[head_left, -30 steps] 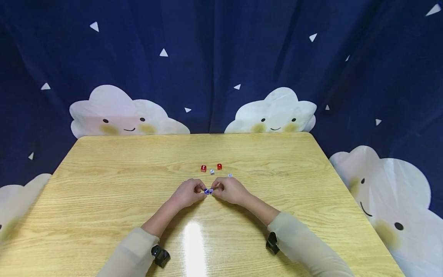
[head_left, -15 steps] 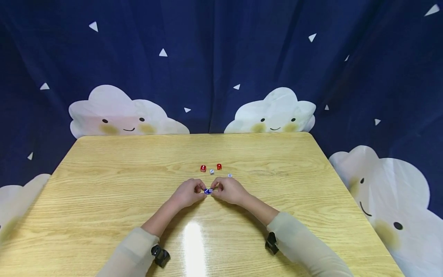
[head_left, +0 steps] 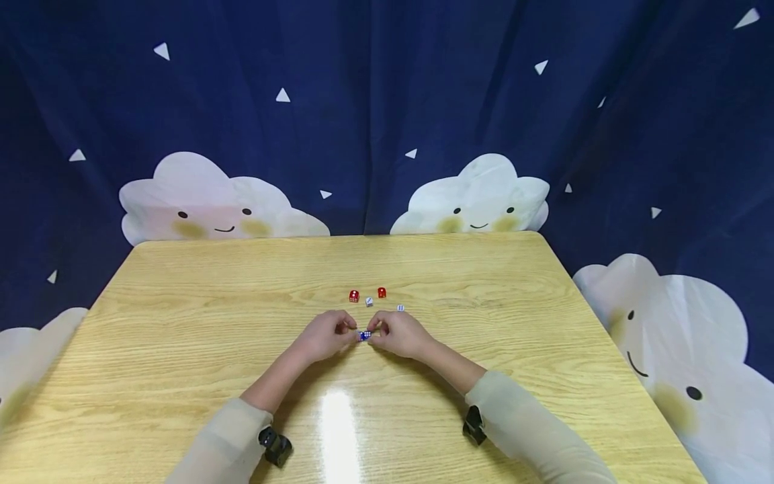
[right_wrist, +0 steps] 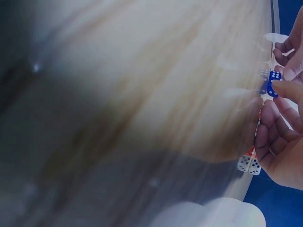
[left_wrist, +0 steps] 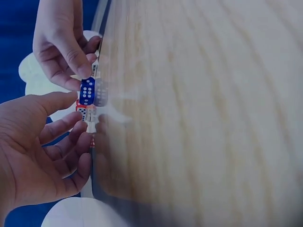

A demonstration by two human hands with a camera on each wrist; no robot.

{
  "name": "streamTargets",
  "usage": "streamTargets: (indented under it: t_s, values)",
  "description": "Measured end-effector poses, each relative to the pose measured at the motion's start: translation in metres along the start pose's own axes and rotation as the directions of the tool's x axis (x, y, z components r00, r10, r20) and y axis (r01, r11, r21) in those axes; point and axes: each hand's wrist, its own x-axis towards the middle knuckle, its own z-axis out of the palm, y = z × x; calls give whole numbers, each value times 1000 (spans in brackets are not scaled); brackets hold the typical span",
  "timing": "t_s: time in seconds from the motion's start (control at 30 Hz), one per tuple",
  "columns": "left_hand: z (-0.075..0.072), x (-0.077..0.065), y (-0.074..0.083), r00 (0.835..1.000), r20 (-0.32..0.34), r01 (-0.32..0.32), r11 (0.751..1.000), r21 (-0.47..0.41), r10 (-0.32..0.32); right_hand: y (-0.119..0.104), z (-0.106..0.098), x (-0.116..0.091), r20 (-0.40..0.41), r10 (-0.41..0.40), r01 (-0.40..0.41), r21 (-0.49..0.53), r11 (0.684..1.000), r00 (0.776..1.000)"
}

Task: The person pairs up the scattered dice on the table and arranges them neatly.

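Two blue dice with white pips [head_left: 364,335] stand side by side, touching, on the table between my hands in the head view. My left hand [head_left: 326,334] is just left of them, its thumb and fingers parted and slightly off the left die. From the right, my right hand [head_left: 400,334] pinches the right blue die between thumb and forefinger. The right wrist view shows the right thumb [right_wrist: 286,90] over part of a blue die [right_wrist: 273,75]. In the left wrist view, a blue die [left_wrist: 87,91] sits between both hands' fingertips.
Behind the blue dice lie a red die [head_left: 353,296], a white die [head_left: 369,302], another red die [head_left: 381,293] and another white die [head_left: 400,308]. The wooden table [head_left: 242,282] ends at a dark blue curtain [head_left: 363,101] with printed clouds.
The two blue dice were brought together from a small gap until touching. My left fingers have then let go of the left die and drawn back slightly leftward.
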Motion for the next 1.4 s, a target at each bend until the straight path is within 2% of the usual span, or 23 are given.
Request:
streamTargets:
  t_s: [0.2, 0.4, 0.63, 0.83, 1.17, 1.4]
  values:
    - [-6, 6, 4, 996, -91, 18, 998, 57, -13, -1, -1, 1, -5, -4, 4, -11, 1000, 1000]
    - [-5, 16, 8, 990, -141, 29, 994, 110, -13, -2, -1, 0, 4, -10, 10, -15, 1000, 1000]
    - [2, 30, 9, 976, -208, -15, 977, 213, 60, -3, 1, 0, 3, 3, -3, -30, 1000, 1000]
    - [3, 39, 14, 975, -207, -14, 957, 290, 77, -2, 1, 1, -2, -4, 4, -18, 1000, 1000]
    - [8, 50, 17, 987, -160, 35, 947, 320, 17, 1, 3, 1, -2, -3, 3, -5, 1000, 1000]
    - [11, 56, 16, 985, -171, 30, 939, 341, 31, 1, 2, 1, -5, 0, 0, 0, 1000, 1000]
